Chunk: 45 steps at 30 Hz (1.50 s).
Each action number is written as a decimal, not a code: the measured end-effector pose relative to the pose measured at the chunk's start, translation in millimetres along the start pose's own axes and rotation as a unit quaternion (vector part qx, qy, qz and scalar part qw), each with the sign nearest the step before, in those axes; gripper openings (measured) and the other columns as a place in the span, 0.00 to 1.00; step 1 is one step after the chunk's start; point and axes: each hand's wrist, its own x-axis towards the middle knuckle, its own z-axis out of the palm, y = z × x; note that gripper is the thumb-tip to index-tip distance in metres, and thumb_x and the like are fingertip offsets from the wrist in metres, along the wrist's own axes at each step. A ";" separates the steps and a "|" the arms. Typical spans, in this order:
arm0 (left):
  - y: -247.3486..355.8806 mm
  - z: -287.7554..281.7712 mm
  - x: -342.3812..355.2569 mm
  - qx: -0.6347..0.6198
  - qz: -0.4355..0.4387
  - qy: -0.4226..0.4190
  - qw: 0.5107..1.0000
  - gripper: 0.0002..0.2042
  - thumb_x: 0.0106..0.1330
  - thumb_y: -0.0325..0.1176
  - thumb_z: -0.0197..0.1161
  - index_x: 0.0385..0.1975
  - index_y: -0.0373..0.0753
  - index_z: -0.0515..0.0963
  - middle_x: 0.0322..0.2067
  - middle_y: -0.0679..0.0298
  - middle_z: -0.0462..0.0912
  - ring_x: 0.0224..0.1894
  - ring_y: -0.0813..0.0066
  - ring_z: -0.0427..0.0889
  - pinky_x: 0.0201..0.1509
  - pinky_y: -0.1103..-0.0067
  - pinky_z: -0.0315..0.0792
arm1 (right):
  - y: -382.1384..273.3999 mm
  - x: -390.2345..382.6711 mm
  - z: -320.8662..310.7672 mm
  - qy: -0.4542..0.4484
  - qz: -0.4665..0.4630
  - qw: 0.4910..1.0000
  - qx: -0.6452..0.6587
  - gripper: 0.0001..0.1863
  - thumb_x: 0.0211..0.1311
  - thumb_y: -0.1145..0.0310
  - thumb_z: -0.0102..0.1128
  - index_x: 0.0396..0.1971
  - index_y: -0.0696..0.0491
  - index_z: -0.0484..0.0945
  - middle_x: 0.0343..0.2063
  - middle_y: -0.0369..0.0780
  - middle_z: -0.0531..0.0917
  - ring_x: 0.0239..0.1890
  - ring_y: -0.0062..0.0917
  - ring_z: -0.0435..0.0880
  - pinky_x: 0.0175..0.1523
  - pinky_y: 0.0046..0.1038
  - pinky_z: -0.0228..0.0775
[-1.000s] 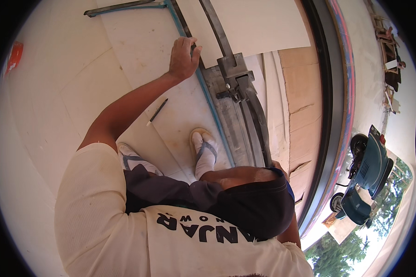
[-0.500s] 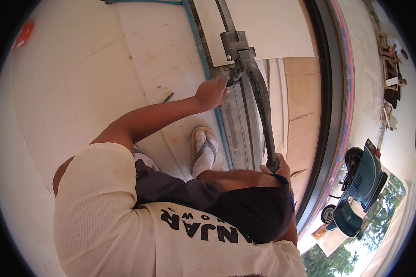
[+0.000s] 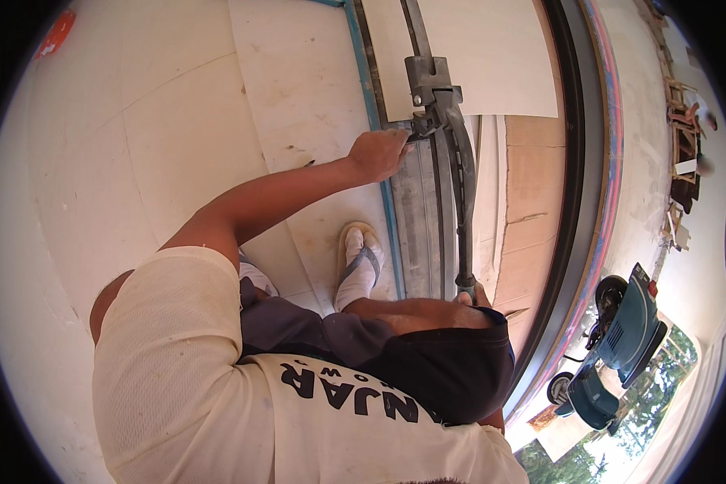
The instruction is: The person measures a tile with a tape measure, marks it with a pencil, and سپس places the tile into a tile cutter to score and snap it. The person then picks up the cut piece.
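A tile cutter (image 3: pixel 415 218) with a grey ribbed bed and blue edge lies lengthwise before me. Its black carriage (image 3: pixel 429 77) rides on a rail over a large cream tile (image 3: pixel 500 56). From the carriage a long black lever (image 3: pixel 463 194) runs back toward me. My right hand (image 3: pixel 480 295) is closed round the grip at the lever's near end, by my knee; part of it is hidden behind the knee. Beside the carriage, my left hand (image 3: pixel 379 155) is closed, its fingertips at a small dark part of the cutter.
Brown cardboard (image 3: pixel 532 185) lies right of the cutter, bounded by a dark raised edge (image 3: pixel 571 161). My sandalled foot (image 3: pixel 359 262) is on the pale floor to the left. A small dark pointed object (image 3: pixel 309 164) lies near my left forearm. A teal scooter (image 3: pixel 621 347) stands far right.
The view has shifted slightly, moving the cutter rightward in the picture. The lever's near end and my right hand have swung a little left relative to the bed. My left hand stays beside the carriage.
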 end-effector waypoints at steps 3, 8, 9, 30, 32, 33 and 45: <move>0.4 0.7 -0.9 -0.014 0.007 0.015 1.000 0.13 0.70 0.40 0.56 0.32 0.34 0.71 0.24 0.52 0.79 0.25 0.52 0.81 0.28 0.62 0.74 | 3.6 -4.4 3.5 0.031 -0.014 0.999 0.014 0.17 0.69 0.63 0.57 0.54 0.50 0.75 0.26 0.38 0.78 0.29 0.22 0.76 0.34 0.30 0.68; 0.0 0.8 -2.1 -0.014 -0.005 0.004 1.000 0.14 0.71 0.40 0.55 0.31 0.34 0.71 0.22 0.52 0.79 0.24 0.52 0.81 0.26 0.62 0.73 | -14.2 -17.1 16.7 0.105 -0.043 0.986 -0.118 0.18 0.68 0.62 0.57 0.55 0.48 0.73 0.26 0.40 0.78 0.29 0.26 0.78 0.34 0.35 0.69; -0.4 0.8 -1.8 -0.021 -0.001 0.007 1.000 0.14 0.71 0.40 0.55 0.31 0.34 0.71 0.22 0.52 0.79 0.24 0.52 0.81 0.26 0.62 0.73 | -19.2 -18.5 18.2 0.109 -0.049 0.983 -0.141 0.18 0.68 0.62 0.57 0.55 0.48 0.73 0.26 0.40 0.78 0.29 0.27 0.79 0.34 0.35 0.69; -60.6 -35.8 52.9 0.006 -0.017 0.130 0.991 0.11 0.69 0.37 0.59 0.29 0.38 0.71 0.21 0.59 0.76 0.22 0.59 0.79 0.24 0.68 0.73 | -143.4 33.8 56.3 -0.013 -0.116 0.962 -0.247 0.19 0.69 0.57 0.51 0.47 0.57 0.67 0.17 0.38 0.76 0.17 0.23 0.79 0.24 0.26 0.72; -100.0 -61.4 79.9 -0.001 -0.020 0.215 0.976 0.10 0.69 0.36 0.59 0.29 0.38 0.71 0.22 0.59 0.76 0.24 0.57 0.78 0.27 0.66 0.72 | -200.5 75.3 82.3 -0.063 -0.217 0.943 -0.244 0.17 0.72 0.59 0.48 0.49 0.58 0.63 0.17 0.38 0.76 0.16 0.22 0.77 0.22 0.27 0.69; -123.5 -76.5 90.2 0.032 -0.044 0.243 0.968 0.11 0.69 0.37 0.59 0.29 0.38 0.71 0.24 0.59 0.76 0.27 0.56 0.78 0.30 0.66 0.72 | -231.5 93.2 97.2 -0.068 -0.255 0.927 -0.266 0.16 0.73 0.61 0.46 0.49 0.58 0.62 0.16 0.38 0.75 0.15 0.21 0.76 0.21 0.27 0.69; -222.4 -119.8 108.7 0.192 -0.307 0.357 0.861 0.23 0.68 0.46 0.57 0.51 0.32 0.66 0.54 0.48 0.65 0.62 0.47 0.59 0.65 0.52 0.49 | -566.1 210.6 239.7 -0.024 -0.305 0.916 -0.258 0.24 0.72 0.53 0.51 0.47 0.63 0.67 0.18 0.39 0.76 0.15 0.24 0.77 0.20 0.28 0.71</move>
